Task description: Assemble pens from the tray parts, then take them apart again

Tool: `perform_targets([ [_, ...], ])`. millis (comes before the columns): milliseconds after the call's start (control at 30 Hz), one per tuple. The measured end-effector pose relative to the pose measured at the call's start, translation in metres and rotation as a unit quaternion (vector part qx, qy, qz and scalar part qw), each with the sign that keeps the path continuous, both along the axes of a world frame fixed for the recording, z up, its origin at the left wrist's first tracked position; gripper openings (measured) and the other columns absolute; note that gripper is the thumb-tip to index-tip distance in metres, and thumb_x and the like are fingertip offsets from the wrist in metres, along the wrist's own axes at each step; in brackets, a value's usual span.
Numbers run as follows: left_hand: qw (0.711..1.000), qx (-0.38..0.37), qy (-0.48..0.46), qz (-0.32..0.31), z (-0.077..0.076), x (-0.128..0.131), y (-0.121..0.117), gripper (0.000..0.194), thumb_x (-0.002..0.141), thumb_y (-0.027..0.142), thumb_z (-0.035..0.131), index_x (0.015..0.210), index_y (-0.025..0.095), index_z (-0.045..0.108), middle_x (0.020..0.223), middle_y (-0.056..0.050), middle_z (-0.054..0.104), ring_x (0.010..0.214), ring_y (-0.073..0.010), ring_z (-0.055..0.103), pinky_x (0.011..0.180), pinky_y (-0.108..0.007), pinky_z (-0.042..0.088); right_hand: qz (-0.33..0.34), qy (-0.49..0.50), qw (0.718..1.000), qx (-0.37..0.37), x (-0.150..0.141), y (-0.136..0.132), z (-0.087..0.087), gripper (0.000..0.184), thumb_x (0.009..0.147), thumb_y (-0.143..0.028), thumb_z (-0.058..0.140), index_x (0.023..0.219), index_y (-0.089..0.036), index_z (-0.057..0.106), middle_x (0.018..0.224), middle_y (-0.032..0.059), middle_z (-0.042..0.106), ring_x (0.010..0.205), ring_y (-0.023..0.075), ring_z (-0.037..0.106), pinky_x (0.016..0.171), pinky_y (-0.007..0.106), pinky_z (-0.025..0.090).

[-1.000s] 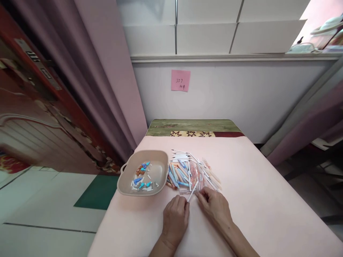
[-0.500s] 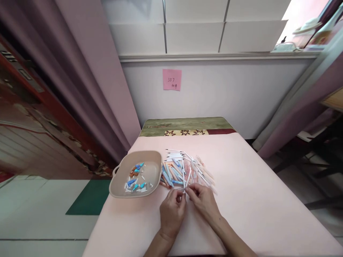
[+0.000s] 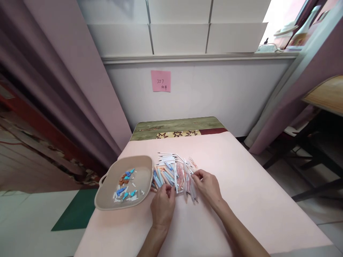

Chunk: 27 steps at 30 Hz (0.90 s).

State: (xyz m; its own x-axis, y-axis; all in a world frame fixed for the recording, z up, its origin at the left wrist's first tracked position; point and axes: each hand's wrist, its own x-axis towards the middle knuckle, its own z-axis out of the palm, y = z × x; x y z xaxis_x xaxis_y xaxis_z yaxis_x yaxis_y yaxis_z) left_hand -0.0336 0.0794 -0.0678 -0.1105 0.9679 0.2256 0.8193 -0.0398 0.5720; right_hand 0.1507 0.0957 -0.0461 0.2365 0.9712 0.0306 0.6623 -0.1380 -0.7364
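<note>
Low in the middle of the head view, my left hand [image 3: 163, 204] is closed in a pinch beside the near end of a white pen refill [image 3: 175, 176]. Whatever its fingertips hold is too small to name. To the right, my right hand [image 3: 207, 185] has its thumb and forefinger pressed together at the pile of clear pen barrels [image 3: 187, 189]; what sits between them is not clear. Blue and orange pen barrels [image 3: 164, 175] lie heaped just beyond my left hand. Behind them, several white refills [image 3: 166, 159] with dark tips lie roughly side by side.
A beige basin [image 3: 107, 194] stands at the table's left edge, holding small blue, turquoise, brown and white parts [image 3: 125, 189]. The pink tabletop [image 3: 241, 200] reaches back to a patterned green strip [image 3: 177, 125] by the wall. A pink note [image 3: 160, 81] hangs there.
My hands have come apart; the right has moved up and right to the clear barrels. Several clear barrels now lie at a steeper angle. The camera view has shifted right.
</note>
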Motion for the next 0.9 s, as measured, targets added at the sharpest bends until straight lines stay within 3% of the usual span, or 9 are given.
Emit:
perform_targets([
  [200,0.999,0.018,-0.022,-0.034,0.000,-0.006,-0.017,0.018,0.087,0.032,0.051,0.074,0.022,0.059,0.070,0.000,0.067,0.064,-0.0170,0.062,0.056,-0.025,0.041,0.003,-0.097,0.995,-0.024,-0.007,0.031,0.008,0.023,0.086,-0.033,0.051,0.075,-0.023,0.069,0.071,0.0017,0.070,0.066,0.0152,0.060,0.054,0.024,0.030],
  [433,0.990,0.062,-0.073,-0.104,-0.013,-0.009,-0.033,0.020,0.090,0.033,0.049,0.077,0.022,0.058,0.068,0.001,0.063,0.060,-0.0142,0.060,0.058,-0.023,0.045,-0.045,-0.076,0.996,0.002,0.035,0.045,0.002,0.022,0.084,-0.034,0.051,0.079,-0.025,0.071,0.077,-0.0005,0.070,0.070,0.0142,0.061,0.059,0.023,0.035],
  [533,0.988,0.059,-0.082,-0.112,-0.019,-0.008,-0.034,0.020,0.090,0.034,0.049,0.077,0.022,0.059,0.069,0.000,0.064,0.061,-0.0142,0.060,0.059,-0.023,0.046,-0.013,-0.095,0.995,0.006,0.044,0.053,0.003,0.021,0.084,-0.030,0.052,0.081,-0.025,0.072,0.082,-0.0009,0.071,0.073,0.0137,0.061,0.062,0.023,0.036],
  [667,0.988,0.060,-0.087,-0.112,-0.020,-0.007,-0.035,0.020,0.090,0.034,0.050,0.078,0.022,0.059,0.070,0.000,0.064,0.062,-0.0144,0.061,0.060,-0.023,0.047,0.057,-0.123,0.991,-0.020,0.033,0.064,0.007,0.018,0.082,-0.032,0.056,0.078,-0.026,0.072,0.077,-0.0007,0.071,0.072,0.0144,0.061,0.060,0.023,0.034],
  [800,0.989,0.059,-0.087,-0.105,-0.017,-0.007,-0.034,0.019,0.090,0.033,0.050,0.077,0.021,0.059,0.070,0.001,0.064,0.063,-0.0140,0.061,0.061,-0.022,0.047,0.067,-0.175,0.982,-0.022,0.015,0.068,0.005,0.020,0.082,-0.037,0.057,0.084,-0.024,0.072,0.086,0.0037,0.072,0.077,0.0178,0.063,0.063,0.026,0.035],
  [900,0.990,0.054,-0.079,-0.101,-0.017,-0.006,-0.034,0.019,0.090,0.033,0.051,0.076,0.021,0.059,0.070,0.001,0.063,0.063,-0.0138,0.060,0.061,-0.022,0.046,0.082,-0.230,0.969,-0.031,0.007,0.068,0.001,0.021,0.084,-0.030,0.052,0.088,-0.022,0.072,0.092,0.0065,0.071,0.080,0.0186,0.064,0.065,0.026,0.035],
])
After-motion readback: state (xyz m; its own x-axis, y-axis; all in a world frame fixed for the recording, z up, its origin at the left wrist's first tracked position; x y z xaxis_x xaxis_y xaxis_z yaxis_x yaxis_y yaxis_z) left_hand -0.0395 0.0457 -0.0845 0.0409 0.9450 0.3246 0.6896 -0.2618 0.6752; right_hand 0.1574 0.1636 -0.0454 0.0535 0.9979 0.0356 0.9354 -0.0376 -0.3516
